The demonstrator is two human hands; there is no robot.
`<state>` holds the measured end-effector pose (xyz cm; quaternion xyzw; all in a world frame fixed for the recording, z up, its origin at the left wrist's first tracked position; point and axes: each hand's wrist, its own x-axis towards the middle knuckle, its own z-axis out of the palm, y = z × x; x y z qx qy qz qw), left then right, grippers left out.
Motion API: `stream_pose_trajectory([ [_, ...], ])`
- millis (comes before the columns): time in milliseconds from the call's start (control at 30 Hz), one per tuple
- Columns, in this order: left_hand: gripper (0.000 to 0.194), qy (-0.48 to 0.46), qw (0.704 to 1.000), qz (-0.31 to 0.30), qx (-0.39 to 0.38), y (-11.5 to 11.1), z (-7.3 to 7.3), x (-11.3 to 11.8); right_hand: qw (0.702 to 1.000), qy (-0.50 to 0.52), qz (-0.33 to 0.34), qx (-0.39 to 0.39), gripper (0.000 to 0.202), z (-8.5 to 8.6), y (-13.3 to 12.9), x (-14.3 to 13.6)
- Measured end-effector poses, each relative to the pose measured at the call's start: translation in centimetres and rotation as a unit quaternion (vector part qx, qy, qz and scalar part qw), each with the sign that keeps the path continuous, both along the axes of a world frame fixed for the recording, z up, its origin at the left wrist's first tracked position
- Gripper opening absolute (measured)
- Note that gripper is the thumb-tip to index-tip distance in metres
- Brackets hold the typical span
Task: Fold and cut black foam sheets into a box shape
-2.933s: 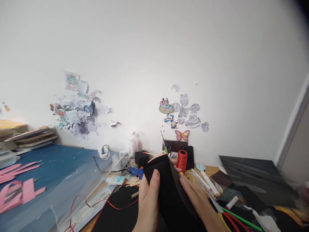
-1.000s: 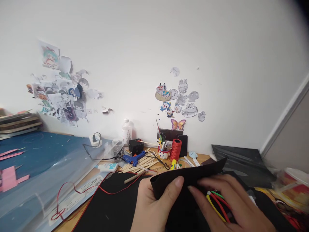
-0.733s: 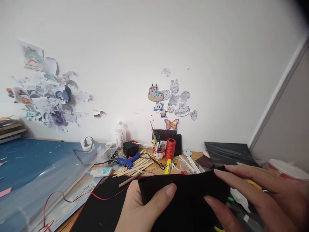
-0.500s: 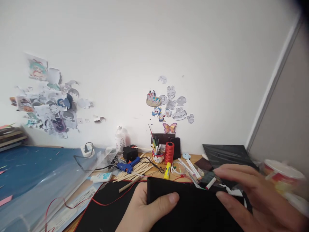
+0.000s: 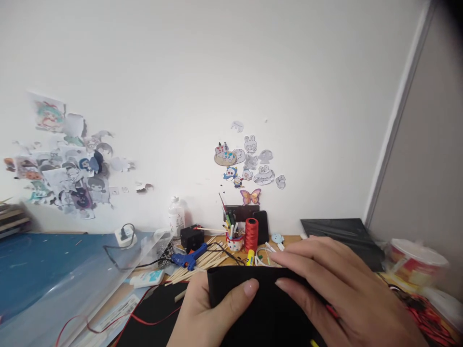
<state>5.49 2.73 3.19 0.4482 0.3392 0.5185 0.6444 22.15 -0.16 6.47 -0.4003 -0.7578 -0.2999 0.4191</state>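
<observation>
A folded piece of black fabric (image 5: 265, 308) is held up in front of me at the lower middle. My left hand (image 5: 213, 308) grips its left side, thumb pressed on the near face and the other fingers behind. At the upper right edge, my right hand (image 5: 336, 289) has its thumb on the near face and its fingers over the top, with the edge between them. Small red and yellow bits show by the right palm; what they belong to I cannot make out. Below lies a black mat (image 5: 152, 308) with a red rim, crossed by a red ribbon (image 5: 144, 321).
Behind the fabric stand a blue glue gun (image 5: 190, 258), wooden sticks (image 5: 213, 260), a red thread spool (image 5: 251, 235), a pen cup (image 5: 235, 241) and a bottle (image 5: 177, 217). Clear plastic sheeting (image 5: 90, 284) lies left. A paper tub (image 5: 415, 258) stands right.
My right hand has moved left and closed around the fabric's upper edge. The left hand keeps its hold. The view has shifted slightly, with the wall drawings now lower and further left.
</observation>
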Motion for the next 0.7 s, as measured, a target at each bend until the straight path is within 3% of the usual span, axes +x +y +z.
stream_pose_trajectory([
  [133, 0.010, 0.131, 0.961, 0.005, 0.245, 1.1, 0.5, 0.0, 0.999, 0.034, 0.027, 0.005, 0.014, -0.7, 0.5, 0.1],
  [267, 0.015, 0.173, 0.921, 0.009, 0.349, 2.1, 0.3, 0.1, 0.997, 0.058, 0.047, -0.010, 0.011, -1.9, 0.9, 0.5],
  [367, 0.008, 0.178, 0.923, 0.012, 0.340, 2.9, -0.1, 0.2, 0.993, 0.082, 0.060, -0.050, 0.011, -2.5, 1.4, 0.7],
  [467, 0.007, 0.189, 0.949, -0.009, 0.251, 3.7, -0.3, 0.1, 0.975, 0.129, 0.097, -0.153, 0.010, -2.6, 1.9, 1.0],
  [600, 0.019, 0.181, 0.967, -0.089, 0.154, 3.9, -0.4, -0.2, 0.914, 0.203, 0.155, -0.316, 0.008, -2.2, 2.3, 1.7],
  [700, 0.022, 0.183, 0.960, -0.113, 0.178, 3.2, -0.1, -0.8, 0.876, 0.250, 0.190, -0.365, 0.008, -2.0, 1.9, 2.0],
])
